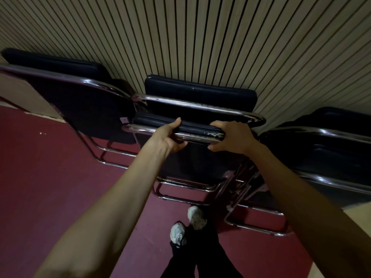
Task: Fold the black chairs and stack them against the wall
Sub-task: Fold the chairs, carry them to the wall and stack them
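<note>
While left hand, right hand grip its rail, folded black chair below

Looks like a function hall or meeting room, not a home. Full-height slatted wall panelling, dark red floor, several identical black folding chairs with chrome tube frames leaned folded against that wall.

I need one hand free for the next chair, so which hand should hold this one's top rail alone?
Left, probably. The left hand grips the top rail near its middle, thumb on the pad; the right hand grips its right end, off balance alone.
</note>
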Demonstrator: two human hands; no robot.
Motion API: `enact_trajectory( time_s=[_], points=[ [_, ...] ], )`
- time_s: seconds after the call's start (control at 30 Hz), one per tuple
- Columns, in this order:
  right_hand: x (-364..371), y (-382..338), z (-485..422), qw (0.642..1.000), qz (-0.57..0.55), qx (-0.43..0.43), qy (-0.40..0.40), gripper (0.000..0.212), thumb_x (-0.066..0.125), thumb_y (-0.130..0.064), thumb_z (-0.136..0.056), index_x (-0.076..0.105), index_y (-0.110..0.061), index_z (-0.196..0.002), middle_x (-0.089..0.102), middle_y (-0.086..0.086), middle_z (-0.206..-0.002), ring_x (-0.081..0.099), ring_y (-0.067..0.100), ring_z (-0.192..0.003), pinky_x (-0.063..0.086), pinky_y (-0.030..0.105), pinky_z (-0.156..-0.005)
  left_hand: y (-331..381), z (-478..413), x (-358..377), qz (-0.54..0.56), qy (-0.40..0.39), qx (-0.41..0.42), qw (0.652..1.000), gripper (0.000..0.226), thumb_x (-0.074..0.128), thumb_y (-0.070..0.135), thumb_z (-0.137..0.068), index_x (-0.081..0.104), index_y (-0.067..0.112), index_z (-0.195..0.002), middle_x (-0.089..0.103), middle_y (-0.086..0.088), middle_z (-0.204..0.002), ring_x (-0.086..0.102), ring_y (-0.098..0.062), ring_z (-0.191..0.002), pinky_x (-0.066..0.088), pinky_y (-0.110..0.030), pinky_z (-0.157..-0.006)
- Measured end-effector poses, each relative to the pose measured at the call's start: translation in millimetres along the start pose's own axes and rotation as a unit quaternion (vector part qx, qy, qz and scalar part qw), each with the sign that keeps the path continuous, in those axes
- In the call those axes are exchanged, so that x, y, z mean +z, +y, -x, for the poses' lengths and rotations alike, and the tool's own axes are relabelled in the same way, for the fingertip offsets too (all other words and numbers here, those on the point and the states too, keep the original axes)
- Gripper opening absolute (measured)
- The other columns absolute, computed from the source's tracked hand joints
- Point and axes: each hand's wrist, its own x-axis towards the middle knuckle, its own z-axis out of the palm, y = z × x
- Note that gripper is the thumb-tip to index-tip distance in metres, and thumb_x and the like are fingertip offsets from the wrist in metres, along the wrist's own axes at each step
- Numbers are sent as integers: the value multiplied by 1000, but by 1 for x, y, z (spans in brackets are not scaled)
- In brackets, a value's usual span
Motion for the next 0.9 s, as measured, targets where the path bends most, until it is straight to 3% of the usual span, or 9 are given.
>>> enact_trajectory(
  time_s=[0.13,0.27,0.4,0.47,0.57,0.63,0.73,0.8,0.9],
  points=[
    [10,0,0,999,22,-18,46,61,70,-56,-68,53,-30,-120,66,-6,-106,63,16,-92,47,27,-71,-7,0,-1,-8,0,16,1000,17,72,25,-85,61,12,-88,67,-4,-90,61,-23,-91,47,-45,-86],
    [12,-2,3,998,34,-27,56,62,70,-55,-67,54,-25,-118,63,-5,-107,61,19,-96,48,31,-75,-10,12,-4,-28,-2,27,999,21,73,28,-84,61,12,-87,66,-4,-87,61,-21,-87,47,-44,-96],
    [9,-10,5,995,94,17,-5,79,66,-57,-74,38,-20,-138,53,4,-126,51,25,-113,41,34,-91,-9,24,-19,-6,-31,33,999,17,62,23,-92,57,9,-85,59,-7,-88,56,-21,-84,43,-41,-100],
    [9,-17,8,992,116,49,-23,87,64,-56,-79,25,-18,-146,44,7,-138,43,28,-124,35,40,-101,-13,34,-24,15,-49,49,997,17,57,22,-96,58,5,-99,56,-10,-93,55,-24,-96,39,-40,-105],
    [15,-25,17,990,125,62,-10,90,64,-46,-83,12,-18,-151,29,8,-151,28,28,-138,21,46,-112,-29,52,-33,37,-49,68,996,46,56,17,-96,42,-6,-134,50,-18,-121,43,-29,-127,36,-43,-109],
    [15,-28,24,992,111,65,-13,91,64,-40,-86,7,-19,-152,18,9,-156,15,27,-144,12,50,-116,-40,65,-42,65,-46,73,994,60,56,15,-96,29,-8,-143,36,-24,-145,35,-32,-138,36,-44,-108],
    [7,-38,37,996,68,51,-4,87,63,-35,-88,7,-20,-153,12,8,-159,7,27,-147,9,51,-117,-59,80,-62,91,-34,94,991,61,54,16,-96,27,-3,-147,30,-21,-152,31,-31,-141,35,-43,-108],
    [3,-56,54,999,34,12,14,79,61,-35,-90,15,-17,-152,19,8,-157,14,26,-145,14,48,-118,-76,96,-81,114,-25,112,987,48,52,18,-96,41,1,-141,42,-16,-141,42,-27,-133,38,-40,-105],
    [2,-97,92,996,-34,-81,15,67,59,-37,-91,31,-13,-147,35,7,-150,29,23,-140,23,41,-116,-111,129,-112,123,-7,157,980,11,51,17,-96,59,13,-91,55,0,-91,55,-12,-79,45,-31,-83]
  ],
)
